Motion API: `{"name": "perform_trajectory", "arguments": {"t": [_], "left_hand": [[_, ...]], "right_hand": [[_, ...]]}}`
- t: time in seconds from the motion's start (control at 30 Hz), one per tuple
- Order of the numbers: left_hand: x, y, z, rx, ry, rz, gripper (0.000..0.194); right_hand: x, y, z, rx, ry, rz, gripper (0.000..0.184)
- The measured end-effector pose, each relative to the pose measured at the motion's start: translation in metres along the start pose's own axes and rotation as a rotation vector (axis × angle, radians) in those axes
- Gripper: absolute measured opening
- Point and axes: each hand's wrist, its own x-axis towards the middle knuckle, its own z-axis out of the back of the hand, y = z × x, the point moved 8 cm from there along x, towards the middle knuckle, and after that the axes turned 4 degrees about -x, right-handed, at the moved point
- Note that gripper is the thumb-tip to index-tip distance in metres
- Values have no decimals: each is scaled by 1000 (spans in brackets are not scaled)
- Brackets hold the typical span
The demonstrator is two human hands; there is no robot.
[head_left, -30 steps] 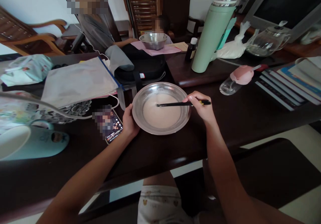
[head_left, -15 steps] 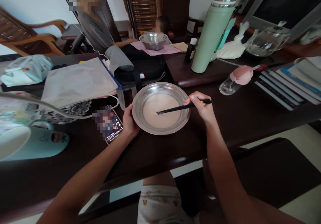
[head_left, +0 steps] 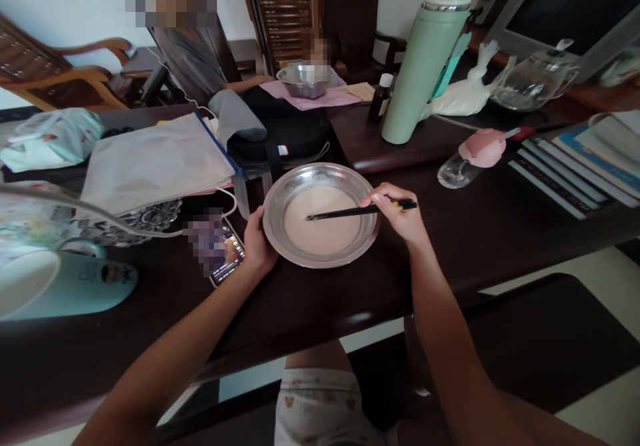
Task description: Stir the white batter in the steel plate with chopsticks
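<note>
A wide metal bowl (head_left: 369, 233) stands near the front of the dark table, with a pale, creamy liquid (head_left: 325, 236) in it. My left hand (head_left: 260, 246) grips the bowl's left rim, thumb on top and the other fingers hidden beneath. Black chopsticks (head_left: 345, 213) are pinched in my right hand (head_left: 397, 211) at the bowl's right side. Their tips reach left over the middle of the bowl, at the liquid; how deep they dip I cannot tell. A lit phone (head_left: 227, 256) lies just left of my left hand.
To the left are a light blue mug (head_left: 95, 283), a glass dish (head_left: 145, 223) and a zip folder (head_left: 155, 159). A green thermos (head_left: 423, 73), a pink-topped bottle (head_left: 473, 156) and stacked books (head_left: 565, 173) stand right. Behind are a second metal bowl (head_left: 305, 87) and two people.
My right hand and the chopsticks have shifted slightly left, and the tips sit a little higher in the bowl. My left hand and the bowl stay nearly still.
</note>
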Motion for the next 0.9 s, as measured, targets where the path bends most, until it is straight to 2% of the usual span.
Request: {"name": "perform_trajectory", "arguments": {"t": [0.17, 0.33, 0.4, 0.47, 0.6, 0.8, 0.9], "left_hand": [[-1, 1, 0, 6, 0, 9, 32], [0, 1, 1, -8, -1, -3, 31], [1, 1, 1, -7, 1, -3, 31], [1, 1, 1, -5, 4, -3, 31], [0, 0, 1, -3, -3, -3, 33], [0, 1, -1, -3, 12, 0, 35], [0, 1, -1, -5, 16, 0, 35]], "right_hand": [[-2, -6, 10, 46, -115, -53, 51], [-1, -4, -3, 44, 16, -16, 44], [-1, -4, -4, 49, 12, -12, 39], [-1, -6, 2, 74, -46, -34, 37], [-2, -8, 9, 144, -117, -42, 48], [2, -17, -8, 255, 30, -75, 59], [5, -23, 0, 242, -77, -81, 59]]}}
